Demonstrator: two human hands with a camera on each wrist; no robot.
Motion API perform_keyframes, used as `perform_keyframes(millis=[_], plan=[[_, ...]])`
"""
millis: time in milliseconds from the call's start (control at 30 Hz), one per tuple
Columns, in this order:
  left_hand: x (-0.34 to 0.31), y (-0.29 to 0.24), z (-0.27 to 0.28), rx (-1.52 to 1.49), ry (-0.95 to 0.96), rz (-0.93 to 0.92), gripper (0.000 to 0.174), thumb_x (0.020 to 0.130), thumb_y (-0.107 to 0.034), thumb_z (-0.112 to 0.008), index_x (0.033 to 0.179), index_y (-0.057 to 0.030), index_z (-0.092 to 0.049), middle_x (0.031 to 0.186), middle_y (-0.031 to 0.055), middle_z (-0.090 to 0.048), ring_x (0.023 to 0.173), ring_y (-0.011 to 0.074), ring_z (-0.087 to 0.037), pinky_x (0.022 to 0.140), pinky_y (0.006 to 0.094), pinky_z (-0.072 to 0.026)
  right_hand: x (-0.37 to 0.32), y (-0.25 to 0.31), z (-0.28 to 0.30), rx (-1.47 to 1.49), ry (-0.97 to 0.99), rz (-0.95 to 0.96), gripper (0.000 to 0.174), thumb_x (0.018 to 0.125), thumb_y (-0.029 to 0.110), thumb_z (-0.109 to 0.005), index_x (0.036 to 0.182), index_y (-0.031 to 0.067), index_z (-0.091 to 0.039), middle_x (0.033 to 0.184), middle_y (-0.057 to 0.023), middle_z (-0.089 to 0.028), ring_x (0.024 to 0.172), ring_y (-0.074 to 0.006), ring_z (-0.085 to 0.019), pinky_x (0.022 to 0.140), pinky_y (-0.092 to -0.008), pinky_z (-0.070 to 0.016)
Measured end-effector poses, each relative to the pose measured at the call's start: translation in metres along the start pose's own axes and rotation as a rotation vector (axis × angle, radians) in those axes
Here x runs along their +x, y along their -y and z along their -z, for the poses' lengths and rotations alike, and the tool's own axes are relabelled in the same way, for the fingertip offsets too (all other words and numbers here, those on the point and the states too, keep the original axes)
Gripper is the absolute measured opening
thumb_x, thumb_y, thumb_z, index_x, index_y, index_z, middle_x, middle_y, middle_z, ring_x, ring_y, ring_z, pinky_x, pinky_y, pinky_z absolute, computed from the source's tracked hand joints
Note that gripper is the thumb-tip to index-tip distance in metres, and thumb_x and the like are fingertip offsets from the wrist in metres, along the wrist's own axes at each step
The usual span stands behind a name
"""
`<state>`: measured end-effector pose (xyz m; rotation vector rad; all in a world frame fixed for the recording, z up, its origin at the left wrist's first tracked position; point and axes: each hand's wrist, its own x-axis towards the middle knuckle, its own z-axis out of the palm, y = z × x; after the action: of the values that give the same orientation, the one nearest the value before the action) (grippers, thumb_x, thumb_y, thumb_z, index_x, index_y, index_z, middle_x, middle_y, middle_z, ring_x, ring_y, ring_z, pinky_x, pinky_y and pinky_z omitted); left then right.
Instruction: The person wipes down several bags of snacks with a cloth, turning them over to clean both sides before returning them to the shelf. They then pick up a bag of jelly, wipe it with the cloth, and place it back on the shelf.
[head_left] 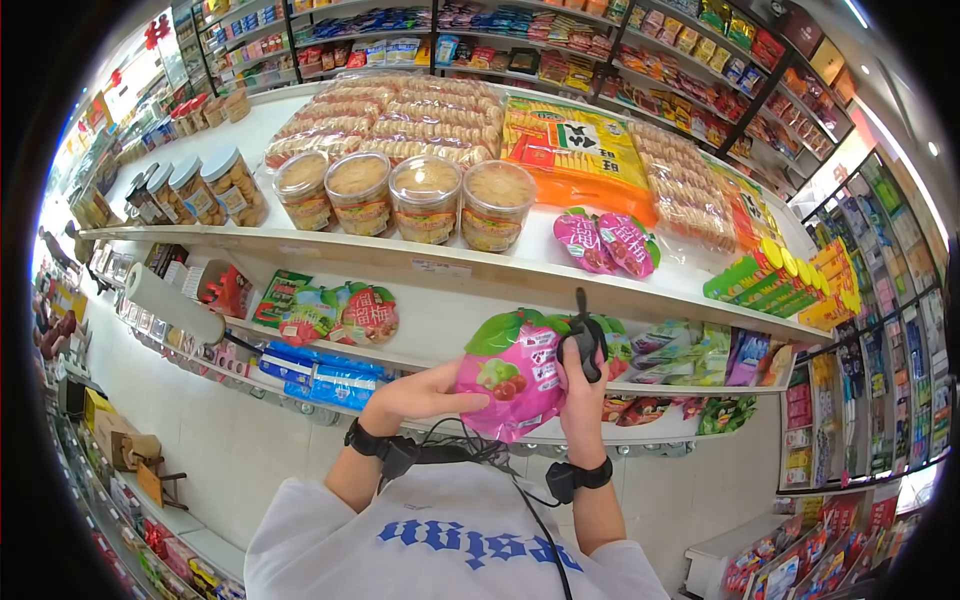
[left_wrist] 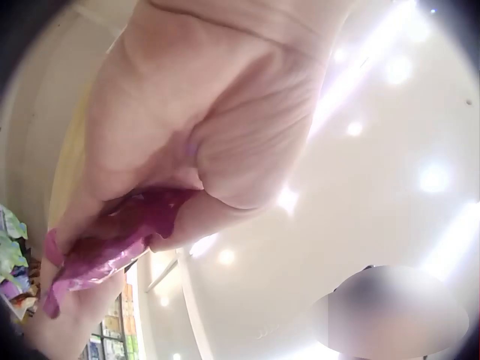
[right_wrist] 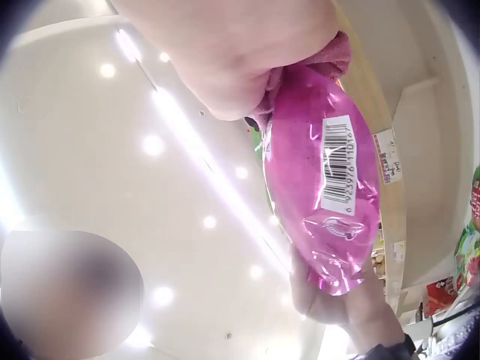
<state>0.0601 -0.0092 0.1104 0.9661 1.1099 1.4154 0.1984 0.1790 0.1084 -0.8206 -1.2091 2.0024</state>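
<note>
In the head view, a pink plum snack bag (head_left: 515, 385) with green leaf shapes at its top is held between both hands in front of the chest. My left hand (head_left: 425, 393) grips its left side, thumb across the front and the other fingers behind. On the opposite side, my right hand (head_left: 580, 400) pinches the bag's edge. A small black object (head_left: 583, 345) with a short stem overlaps the right thumb; I cannot tell what it is. The right wrist view shows the bag's side with a white barcode label (right_wrist: 339, 165).
On the shelf top (head_left: 400, 255) ahead stand clear tubs (head_left: 427, 200), a yellow snack pack (head_left: 575, 150) and two pink bags (head_left: 605, 243). More bags, including a red plum bag (head_left: 368, 315), lie on the lower shelf. A paper roll (head_left: 172, 303) sticks out at left.
</note>
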Motion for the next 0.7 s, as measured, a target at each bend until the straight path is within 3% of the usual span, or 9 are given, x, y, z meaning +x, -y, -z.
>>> perform_keyframes(millis=[100, 133, 233, 300, 367, 467, 567, 667, 700], plan=[[0.003, 0.001, -0.005, -0.12, -0.056, -0.085, 0.058, 0.1, -0.01, -0.059, 0.15, 0.0003, -0.032, 0.143, 0.0076, -0.049, 0.127, 0.0139, -0.046, 0.108, 0.0326, -0.0392, -0.004, 0.003, 0.003, -0.052, -0.334, 0.137, 0.051, 0.094, 0.025, -0.072, 0.132, -0.0011, -0.051, 0.121, -0.0075, -0.059, 0.106, -0.0168, -0.059, 0.084, -0.0291, -0.0521], [0.005, 0.0, -0.008, -0.169, -0.086, -0.111, 0.06, 0.1, -0.009, -0.059, 0.151, -0.0002, -0.029, 0.144, 0.0076, -0.048, 0.128, 0.0138, -0.045, 0.109, 0.0327, -0.0387, 0.0, -0.005, 0.014, -0.114, -0.296, 0.297, 0.049, 0.097, 0.02, -0.067, 0.135, -0.0041, -0.049, 0.123, -0.0106, -0.06, 0.109, -0.0188, -0.058, 0.093, -0.0342, -0.048], [0.015, -0.001, -0.013, -0.409, -0.085, -0.09, 0.065, 0.099, -0.005, -0.056, 0.154, -0.0014, -0.022, 0.147, 0.0075, -0.045, 0.129, 0.013, -0.043, 0.11, 0.0327, -0.0365, -0.015, -0.007, 0.013, -0.378, -0.026, 0.553, 0.049, 0.097, 0.011, -0.061, 0.14, -0.0056, -0.046, 0.13, -0.0175, -0.058, 0.118, -0.024, -0.056, 0.105, -0.0375, -0.0402], [0.021, 0.017, -0.011, -0.2, -0.101, -0.1, 0.064, 0.099, -0.003, -0.056, 0.153, -0.0008, -0.023, 0.145, 0.0083, -0.045, 0.13, 0.0141, -0.044, 0.11, 0.0335, -0.0377, -0.022, 0.007, -0.007, -0.743, 0.361, 0.724, 0.058, 0.091, 0.002, -0.06, 0.145, -0.0047, -0.041, 0.146, -0.022, -0.048, 0.139, -0.0377, -0.043, 0.115, -0.0423, -0.0304], [0.025, 0.021, -0.013, -0.009, -0.108, -0.105, 0.063, 0.099, -0.002, -0.055, 0.153, -0.0002, -0.023, 0.144, 0.0087, -0.045, 0.129, 0.0143, -0.043, 0.109, 0.033, -0.0379, -0.025, 0.0, -0.02, -0.975, 0.315, 0.845, 0.057, 0.094, 0.001, -0.055, 0.149, -0.0003, -0.039, 0.152, -0.0181, -0.043, 0.141, -0.0318, -0.04, 0.114, -0.0386, -0.0319], [0.026, 0.011, -0.022, 0.163, -0.069, -0.111, 0.063, 0.099, -0.001, -0.052, 0.153, 0.0006, -0.02, 0.14, 0.0082, -0.044, 0.125, 0.0135, -0.042, 0.107, 0.0294, -0.0367, -0.002, -0.018, -0.012, -0.807, 0.382, 0.712, 0.059, 0.09, 0.002, -0.06, 0.145, -0.002, -0.042, 0.15, -0.0216, -0.043, 0.14, -0.0383, -0.04, 0.116, -0.0433, -0.0302], [0.028, 0.015, -0.02, 0.227, -0.066, -0.136, 0.065, 0.098, 0.0, -0.052, 0.154, 0.0008, -0.017, 0.138, 0.0078, -0.044, 0.123, 0.0137, -0.042, 0.107, 0.0298, -0.0374, -0.003, -0.018, -0.021, -0.786, 0.323, 0.714, 0.057, 0.09, 0.004, -0.06, 0.145, -0.002, -0.043, 0.151, -0.0209, -0.042, 0.139, -0.0385, -0.041, 0.114, -0.0435, -0.0316], [0.025, 0.027, -0.013, 0.197, -0.019, -0.064, 0.065, 0.102, -0.01, -0.052, 0.155, -0.0021, -0.015, 0.141, 0.0077, -0.044, 0.125, 0.0138, -0.044, 0.107, 0.0322, -0.0384, -0.007, -0.01, -0.033, -0.758, 0.276, 0.7, 0.055, 0.091, 0.005, -0.06, 0.143, -0.0011, -0.046, 0.151, -0.0205, -0.042, 0.139, -0.0385, -0.04, 0.113, -0.0449, -0.0321], [0.022, 0.018, -0.018, 0.042, -0.078, -0.037, 0.063, 0.104, -0.017, -0.05, 0.156, -0.0036, -0.017, 0.141, 0.0074, -0.044, 0.125, 0.0143, -0.045, 0.107, 0.0331, -0.0393, -0.007, -0.008, -0.035, -0.809, 0.292, 0.752, 0.054, 0.09, 0.006, -0.06, 0.143, -0.0008, -0.047, 0.151, -0.0205, -0.042, 0.139, -0.0386, -0.04, 0.113, -0.0454, -0.0318]])
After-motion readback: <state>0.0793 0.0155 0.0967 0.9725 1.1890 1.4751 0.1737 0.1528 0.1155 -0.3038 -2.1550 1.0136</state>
